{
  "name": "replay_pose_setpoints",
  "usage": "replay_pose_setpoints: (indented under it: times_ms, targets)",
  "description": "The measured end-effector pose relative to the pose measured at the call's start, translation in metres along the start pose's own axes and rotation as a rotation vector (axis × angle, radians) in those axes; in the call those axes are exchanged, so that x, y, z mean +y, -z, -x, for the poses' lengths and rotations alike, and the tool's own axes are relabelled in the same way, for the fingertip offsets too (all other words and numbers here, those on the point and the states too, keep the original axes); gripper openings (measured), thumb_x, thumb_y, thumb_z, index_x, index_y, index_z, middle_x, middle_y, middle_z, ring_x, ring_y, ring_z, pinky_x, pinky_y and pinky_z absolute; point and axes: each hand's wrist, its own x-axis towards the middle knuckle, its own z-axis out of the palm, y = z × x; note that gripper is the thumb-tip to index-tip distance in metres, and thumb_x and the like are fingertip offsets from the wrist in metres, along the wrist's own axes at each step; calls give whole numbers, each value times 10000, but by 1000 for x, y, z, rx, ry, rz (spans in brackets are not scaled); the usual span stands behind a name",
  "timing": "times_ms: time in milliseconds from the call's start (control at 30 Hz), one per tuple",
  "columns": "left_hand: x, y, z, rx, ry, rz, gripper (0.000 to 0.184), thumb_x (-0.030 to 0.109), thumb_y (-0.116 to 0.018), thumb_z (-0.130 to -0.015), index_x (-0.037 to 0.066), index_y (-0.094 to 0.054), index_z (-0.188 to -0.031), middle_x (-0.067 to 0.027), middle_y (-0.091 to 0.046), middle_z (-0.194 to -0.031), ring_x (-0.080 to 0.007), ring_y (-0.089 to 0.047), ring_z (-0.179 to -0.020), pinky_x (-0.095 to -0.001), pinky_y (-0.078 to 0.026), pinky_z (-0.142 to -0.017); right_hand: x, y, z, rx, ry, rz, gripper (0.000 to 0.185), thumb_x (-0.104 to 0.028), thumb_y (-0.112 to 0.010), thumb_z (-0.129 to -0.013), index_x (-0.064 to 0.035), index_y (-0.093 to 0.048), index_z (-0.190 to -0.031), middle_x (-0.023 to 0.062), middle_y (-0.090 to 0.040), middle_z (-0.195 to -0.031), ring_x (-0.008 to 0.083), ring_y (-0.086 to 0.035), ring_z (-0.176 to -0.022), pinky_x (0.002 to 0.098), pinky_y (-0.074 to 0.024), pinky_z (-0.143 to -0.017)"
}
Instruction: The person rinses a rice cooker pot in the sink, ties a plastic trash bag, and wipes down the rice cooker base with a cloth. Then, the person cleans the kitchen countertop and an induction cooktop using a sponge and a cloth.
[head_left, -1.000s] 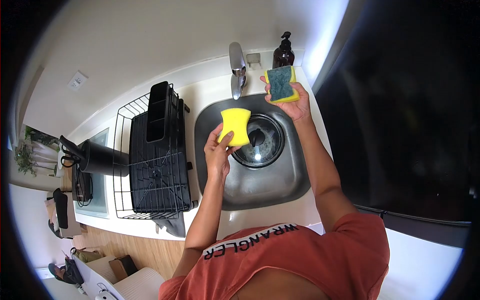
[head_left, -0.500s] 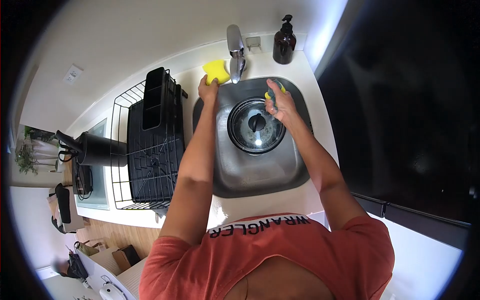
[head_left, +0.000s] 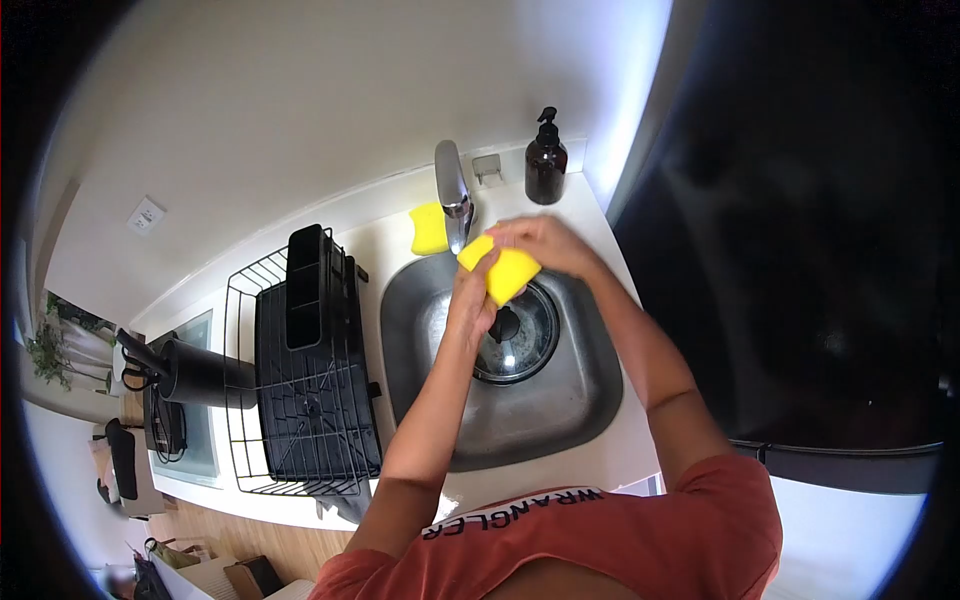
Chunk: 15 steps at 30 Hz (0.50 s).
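Note:
Over the sink (head_left: 590,420), my left hand (head_left: 474,305) grips a yellow sponge (head_left: 512,272) from below, its thumb across the near face. My right hand (head_left: 543,244) is curled over the sponge's far edge, slightly blurred, with its fingertips against it. Beneath both hands, a pot or pan with a glass lid (head_left: 522,352) sits in the sink; the sponge and my left hand hide part of it. A second yellow sponge (head_left: 428,229) lies on the counter, left of the faucet (head_left: 452,185).
A black dish rack (head_left: 310,400) stands left of the sink, with a dark knife holder (head_left: 205,372) beyond it. The brown pump bottle (head_left: 546,168) is at the back right corner. A dark glossy panel (head_left: 780,300) rises on the right.
My left hand has let go of the sponge by the faucet and come over the sink. The sponge that was squeezed in my right hand is now spread between both hands. The view has tilted upward.

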Motion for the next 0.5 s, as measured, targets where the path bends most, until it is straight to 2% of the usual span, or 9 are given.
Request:
replay_pose_setpoints:
  times_ms: [67,100,133,167,233,267,333,433,500]
  targets:
    - [10,-13,-15,-10,31,66,393,166,-552,-851,35,-398,-1188,-172,-533,-1090,-329,-578,-950,-484,-537,-694,-7,35,-25,267,25,-99,182,-193,-625,-809,-36,-665,-892,24,-639,-795,72,-565,-687,227,-479,-649]
    - [16,-22,-22,-20,28,102,388,154,-548,-850,33,-398,-1187,-177,-531,-1088,-334,-569,-966,-501,-526,-721,-20,51,-39,444,-57,-85,175,-198,-660,-775,-24,-653,-795,16,-607,-722,65,-535,-610,208,-465,-553]
    - [22,-33,-27,-11,41,157,410,116,-562,-831,25,-383,-1189,-183,-511,-1109,-350,-544,-1004,-530,-504,-758,-30,64,-49,605,-163,14,251,-238,-704,-728,-17,-623,-816,36,-598,-731,88,-537,-609,206,-459,-518]
    - [24,-39,-34,-14,37,159,410,116,-562,-831,25,-383,-1189,-183,-511,-1109,-350,-544,-1004,-530,-504,-758,-17,78,-63,802,-104,337,346,-269,-729,-694,-16,-595,-888,58,-594,-758,130,-550,-592,228,-458,-507]
    - [30,-51,-46,-28,-15,168,430,44,-556,-802,12,-367,-1187,-185,-491,-1118,-364,-533,-1011,-536,-505,-753,-9,86,-81,1068,-117,603,368,-300,-733,-655,-49,-593,-885,110,-624,-843,274,-604,-797,363,-476,-708]
    - [33,-56,-50,-42,-25,158,456,-11,-536,-778,0,-341,-1191,-190,-469,-1121,-378,-525,-1013,-543,-507,-742,-3,89,-88,1070,-107,603,368,-300,-733,-655,-49,-593,-885,110,-624,-843,274,-604,-797,363,-476,-708]
    - [37,-63,-59,-35,-42,124,459,-17,-530,-776,-4,-335,-1191,-193,-462,-1121,-381,-524,-1011,-539,-511,-734,21,96,-101,919,122,691,325,-244,-703,-711,-46,-586,-941,91,-615,-805,194,-608,-588,289,-462,-482]
    - [44,-71,-67,-10,-40,79,452,-28,-511,-784,-12,-318,-1192,-197,-443,-1125,-387,-517,-1018,-538,-523,-718,29,100,-108,774,96,502,240,-204,-655,-751,-59,-598,-934,90,-625,-771,174,-606,-535,279,-458,-474]
    - [47,-78,-68,26,-63,138,434,-34,-495,-796,-14,-317,-1191,-195,-444,-1129,-390,-515,-1023,-542,-528,-723,18,96,-102,734,161,423,202,-173,-625,-772,-45,-607,-927,84,-626,-725,151,-576,-459,262,-448,-458]
